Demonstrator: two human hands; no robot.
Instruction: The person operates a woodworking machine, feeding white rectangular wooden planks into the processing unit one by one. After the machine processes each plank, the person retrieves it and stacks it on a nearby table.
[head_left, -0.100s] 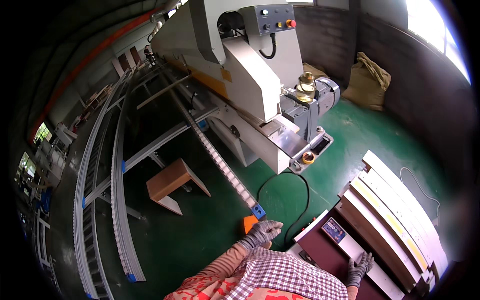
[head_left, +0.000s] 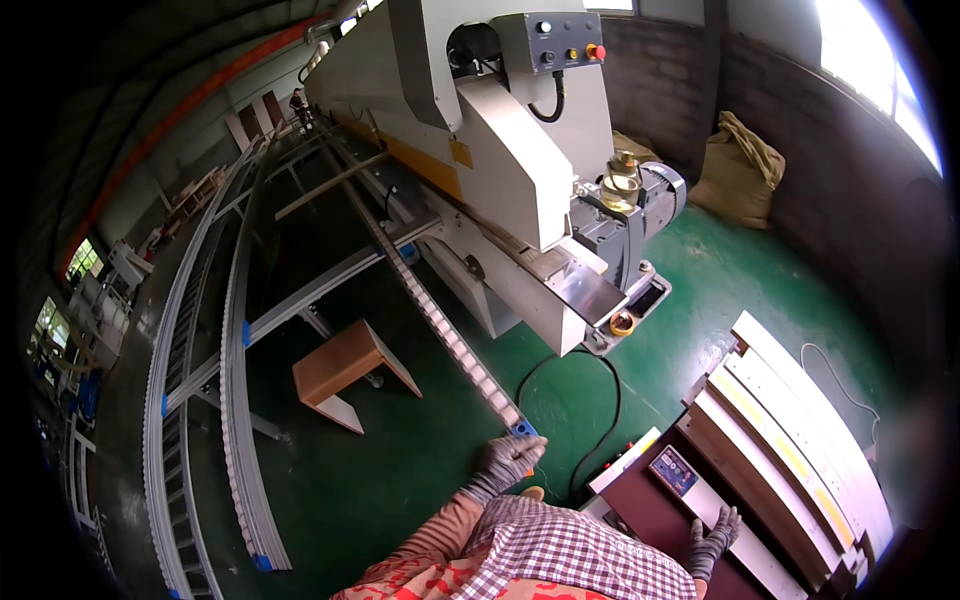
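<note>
My left hand (head_left: 508,466), in a grey striped glove, is beside the blue end cap (head_left: 522,428) of a roller rail (head_left: 455,345). Its fingers are drawn together, and I cannot make out what, if anything, is between them. Most of an orange piece near the cap is hidden behind this hand. On the right, my gloved right hand (head_left: 714,545) lies with fingers apart on a pale strip (head_left: 755,562) along a dark red-brown surface (head_left: 690,515). Above that hand, a small dark control panel (head_left: 674,471) is set into the strip.
Ahead stands a large grey machine (head_left: 520,160) with a button box (head_left: 552,42) and motor (head_left: 663,198). Stacked pale boards (head_left: 790,440) lie at right. A brown board piece (head_left: 340,368) rests under the frame, left of the rail. A black cable (head_left: 618,385) loops across the green floor.
My left hand has moved slightly left and away from me, now covering most of the orange piece. My right hand stays on the pale strip. The view has shifted a little.
</note>
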